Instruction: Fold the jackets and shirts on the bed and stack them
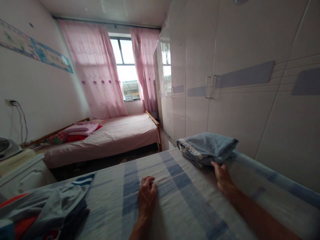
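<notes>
A folded blue checked cloth (210,146), with a pale patterned band along its left side, lies near the far edge of the striped bed sheet (175,203). My right hand (221,175) is at the near edge of the cloth, fingers closed on it; the thumb is partly hidden. Lower and to the left, my left hand (147,191) is over the sheet with its fingers loosely bent and nothing visible in it. Whether it presses on the sheet, I cannot tell.
Grey, red and dark clothes (50,206) lie heaped at the lower left. Beyond a gap stands another bed (125,130) with pink bedding and a wooden frame. A white wardrobe (237,116) lines the right side. A white cabinet (25,173) stands at the left.
</notes>
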Motion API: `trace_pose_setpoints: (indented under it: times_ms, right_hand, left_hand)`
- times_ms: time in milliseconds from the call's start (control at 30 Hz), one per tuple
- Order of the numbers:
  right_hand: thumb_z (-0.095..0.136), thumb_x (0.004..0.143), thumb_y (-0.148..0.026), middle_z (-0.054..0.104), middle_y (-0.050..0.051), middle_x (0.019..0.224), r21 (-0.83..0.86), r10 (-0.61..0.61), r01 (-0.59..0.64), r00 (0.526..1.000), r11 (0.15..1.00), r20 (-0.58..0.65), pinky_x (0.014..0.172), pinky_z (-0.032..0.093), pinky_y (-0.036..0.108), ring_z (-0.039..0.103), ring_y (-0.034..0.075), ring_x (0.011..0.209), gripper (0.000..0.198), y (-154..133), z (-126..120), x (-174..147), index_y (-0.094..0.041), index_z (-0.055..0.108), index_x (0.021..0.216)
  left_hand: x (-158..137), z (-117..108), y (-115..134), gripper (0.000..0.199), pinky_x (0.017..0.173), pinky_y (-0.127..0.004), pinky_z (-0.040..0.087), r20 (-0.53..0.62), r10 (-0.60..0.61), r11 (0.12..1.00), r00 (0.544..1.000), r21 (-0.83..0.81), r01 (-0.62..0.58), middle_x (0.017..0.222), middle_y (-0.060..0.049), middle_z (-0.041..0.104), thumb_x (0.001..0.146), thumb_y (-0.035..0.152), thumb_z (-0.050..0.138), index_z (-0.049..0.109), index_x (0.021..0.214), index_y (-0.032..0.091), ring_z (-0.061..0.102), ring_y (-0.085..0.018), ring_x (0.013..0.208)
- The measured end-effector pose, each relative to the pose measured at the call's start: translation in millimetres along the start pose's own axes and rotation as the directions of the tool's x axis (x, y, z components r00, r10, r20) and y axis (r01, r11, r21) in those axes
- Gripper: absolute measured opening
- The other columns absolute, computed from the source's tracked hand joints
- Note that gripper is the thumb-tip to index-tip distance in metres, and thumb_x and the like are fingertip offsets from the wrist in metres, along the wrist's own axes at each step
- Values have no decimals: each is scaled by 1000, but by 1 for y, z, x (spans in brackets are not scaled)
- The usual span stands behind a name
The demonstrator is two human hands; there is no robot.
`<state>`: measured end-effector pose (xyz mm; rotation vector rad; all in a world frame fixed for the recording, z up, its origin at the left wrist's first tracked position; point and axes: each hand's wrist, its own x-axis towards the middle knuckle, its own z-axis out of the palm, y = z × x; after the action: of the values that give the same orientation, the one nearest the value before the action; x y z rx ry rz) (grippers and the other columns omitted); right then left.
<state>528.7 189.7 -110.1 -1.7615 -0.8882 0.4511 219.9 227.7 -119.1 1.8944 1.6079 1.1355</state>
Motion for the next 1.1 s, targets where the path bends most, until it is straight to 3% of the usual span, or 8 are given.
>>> trace_pose_setpoints:
  times_ms: [67,133,267,367,600,767,933,1100]
  right_hand:
    - [33,80,-50,57,14,124,-90,-32,34,999,995,19,95,45,40,52,29,117,66,2,5,-38,-13,41,134]
    - [36,81,-49,44,10,139,-264,-183,216,973,940,143,106,35,41,38,27,129,64,3,8,-76,-16,41,135]
    - [38,85,-50,34,3,146,-477,-316,570,799,669,511,112,18,47,24,26,136,55,-1,10,-121,-26,47,134]
    - [35,88,-48,32,5,146,-536,-297,603,780,591,550,111,19,48,25,26,136,54,-8,12,-126,-24,45,135]
    - [33,88,-46,34,6,145,-593,-272,587,798,551,537,110,21,46,28,26,135,55,-22,12,-127,-21,45,135]
    - [30,87,-46,37,6,144,-619,-316,625,778,476,543,109,23,45,31,25,134,57,-19,12,-128,-19,47,134]
    - [31,83,-44,43,7,141,-603,-393,687,726,406,564,105,29,48,36,27,131,57,8,17,-109,-20,50,131]
    - [44,69,-39,52,6,133,-488,-504,807,590,334,631,102,33,50,40,31,128,46,27,19,-86,-27,65,109]
  left_hand:
    - [0,1,-1,25,85,-27,45,0,8,1000,1000,-2,-8,105,-5,60,78,12,40,62,89,18,61,-17,92]
    - [1,2,-2,26,86,-27,45,-1,12,1000,1000,0,-12,106,-5,60,78,12,40,62,89,19,60,-17,93]
    - [1,1,-3,27,85,-25,44,7,21,1000,1000,15,-21,104,-5,60,78,12,40,63,89,18,60,-16,93]
    - [1,-1,-4,27,84,-25,44,16,30,999,999,27,-30,103,-5,61,78,12,39,64,89,17,61,-16,92]
    - [2,-1,1,25,85,-24,42,67,27,994,997,102,-34,96,-5,62,81,8,39,62,85,17,59,-15,91]
    - [-8,-7,19,13,93,-39,41,219,57,974,974,201,-102,112,-8,58,85,17,54,61,96,14,53,-20,105]
    - [-33,-50,27,23,83,-40,50,400,87,960,912,212,-185,110,-7,60,87,31,56,60,102,15,59,-19,96]
    - [-66,-140,26,19,93,-34,45,261,159,932,952,278,-232,112,-6,62,82,21,60,64,100,16,58,-17,102]
